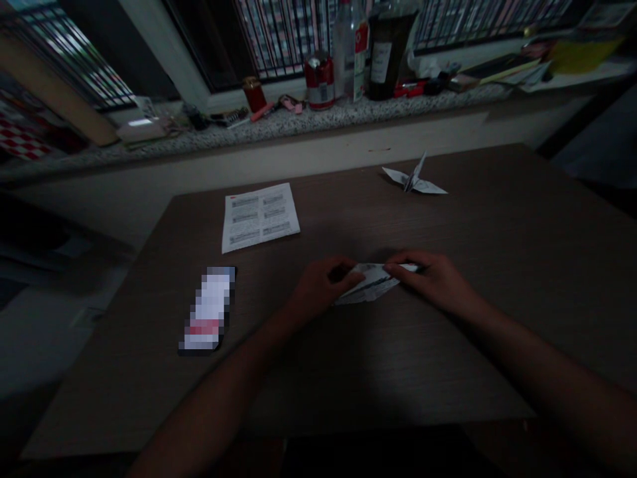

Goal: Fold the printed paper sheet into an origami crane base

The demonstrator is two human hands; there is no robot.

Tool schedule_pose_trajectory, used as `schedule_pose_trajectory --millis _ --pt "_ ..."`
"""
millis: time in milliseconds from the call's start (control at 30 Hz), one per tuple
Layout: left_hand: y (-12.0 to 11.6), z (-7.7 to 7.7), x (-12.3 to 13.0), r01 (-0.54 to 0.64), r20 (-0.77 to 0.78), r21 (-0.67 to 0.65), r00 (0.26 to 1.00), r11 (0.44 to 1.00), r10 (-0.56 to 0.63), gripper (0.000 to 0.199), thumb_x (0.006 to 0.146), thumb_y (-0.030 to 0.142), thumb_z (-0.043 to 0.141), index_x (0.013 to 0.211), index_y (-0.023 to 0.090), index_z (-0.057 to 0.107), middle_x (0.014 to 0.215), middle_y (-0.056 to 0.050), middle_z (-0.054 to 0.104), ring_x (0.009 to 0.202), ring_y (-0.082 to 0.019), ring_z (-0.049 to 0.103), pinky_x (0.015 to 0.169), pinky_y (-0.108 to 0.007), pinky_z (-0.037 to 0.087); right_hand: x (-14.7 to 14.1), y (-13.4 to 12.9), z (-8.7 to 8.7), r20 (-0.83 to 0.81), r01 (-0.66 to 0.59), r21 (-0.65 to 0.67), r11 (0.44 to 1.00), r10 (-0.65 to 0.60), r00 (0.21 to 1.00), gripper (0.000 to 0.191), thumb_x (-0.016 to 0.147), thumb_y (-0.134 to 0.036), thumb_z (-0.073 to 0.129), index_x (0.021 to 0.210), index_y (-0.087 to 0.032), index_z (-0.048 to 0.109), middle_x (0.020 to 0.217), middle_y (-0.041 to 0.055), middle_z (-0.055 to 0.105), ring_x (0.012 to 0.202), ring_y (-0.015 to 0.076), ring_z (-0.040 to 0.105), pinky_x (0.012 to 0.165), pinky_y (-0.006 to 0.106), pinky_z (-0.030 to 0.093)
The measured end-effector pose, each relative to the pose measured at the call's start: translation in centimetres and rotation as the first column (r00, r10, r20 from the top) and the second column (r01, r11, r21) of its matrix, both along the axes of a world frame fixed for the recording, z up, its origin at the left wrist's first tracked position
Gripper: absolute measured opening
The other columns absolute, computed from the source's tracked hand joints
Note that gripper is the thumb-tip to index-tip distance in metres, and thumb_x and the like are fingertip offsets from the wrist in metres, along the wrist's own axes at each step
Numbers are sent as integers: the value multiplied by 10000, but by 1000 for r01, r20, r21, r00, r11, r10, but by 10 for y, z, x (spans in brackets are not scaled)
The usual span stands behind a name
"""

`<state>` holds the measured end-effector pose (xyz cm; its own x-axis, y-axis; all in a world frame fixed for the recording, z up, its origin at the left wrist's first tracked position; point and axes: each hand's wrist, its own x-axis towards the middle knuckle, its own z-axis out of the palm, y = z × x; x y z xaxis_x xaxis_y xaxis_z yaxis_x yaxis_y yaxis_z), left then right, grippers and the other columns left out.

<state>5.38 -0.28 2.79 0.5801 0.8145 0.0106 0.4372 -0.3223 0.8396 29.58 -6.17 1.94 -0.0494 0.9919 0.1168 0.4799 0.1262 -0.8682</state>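
A folded piece of printed paper [373, 284] lies low over the middle of the table, between my two hands. My left hand [326, 284] pinches its left side, thumb on top of the paper. On the other side my right hand [428, 275] grips the upper right part between thumb and fingers. Some of the fingers of both hands are hidden behind the paper. Beyond my right hand stands a folded paper crane [414, 182], its wings spread.
A printed sheet [261, 218] lies at the table's back left, with a phone [209, 309], its screen lit and blurred, nearer me. Along the granite windowsill [279, 125] stand a red can [319, 83], a clear bottle [351, 56], a dark pouch [389, 56] and a small jar [254, 95].
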Motion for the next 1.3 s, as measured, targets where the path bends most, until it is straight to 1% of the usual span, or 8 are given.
schedule_pose_trajectory --millis 100,267,400,533,633,767,967,1300 --pt "1 1 -2 -11 -1 27 1000 1000 11 252 935 432 683 1013 204 757 962 -10 770 849 -181 701 777 -291 517 1 0 3 0 12 40 999 -12 1000 219 913 -435 685 884 -232 762 885 46 781 801 228 720 742 355 552" --pt "0 1 -2 -19 -12 174 1000 985 22 193 947 375 682 1014 206 746 978 -17 755 891 -187 692 818 -299 523 -2 -5 11 127 -81 154 985 61 990 170 956 -384 657 976 -240 745 947 52 764 867 235 715 796 376 546" --pt "-3 1 -2 36 -26 273 999 961 -30 147 971 324 661 1015 207 740 979 -28 734 887 -178 674 831 -295 521 -7 -7 16 272 -146 222 964 83 959 171 963 -375 664 1063 -252 728 980 63 749 877 246 706 760 381 539" --pt "-5 1 -1 78 -16 305 997 949 -77 124 983 299 661 1013 206 738 970 -25 714 886 -164 666 821 -276 511 -11 -6 15 327 -214 290 933 114 938 172 970 -344 669 1107 -247 710 1001 65 745 913 242 713 796 372 549" --pt "-6 1 -1 90 -8 308 996 947 -92 128 987 302 660 1034 207 732 980 -27 710 899 -165 669 829 -276 511 -12 -7 13 346 -234 307 922 121 931 164 985 -321 652 1126 -248 695 1023 63 742 941 240 715 813 367 554" --pt "-8 2 0 105 6 317 994 943 -112 119 983 284 662 1035 196 723 986 -32 706 900 -164 670 824 -270 512 -11 -9 11 339 -187 329 926 69 938 177 967 -342 683 1118 -253 661 1013 61 733 904 243 716 789 374 562" --pt "-9 2 1 108 -8 294 994 950 -111 109 981 287 662 1031 211 721 994 -28 715 915 -171 671 860 -285 515 -12 -9 10 360 -241 411 879 86 929 106 981 -266 652 1086 -247 654 1092 86 706 1010 248 691 853 397 564" --pt "-7 9 -1 169 81 144 980 975 -182 196 1004 353 599 1037 204 722 1015 -39 728 955 -185 676 891 -304 506 -9 -10 14 296 -264 397 879 150 943 72 971 -242 658 1025 -252 705 1085 79 709 1020 242 690 858 393 573"
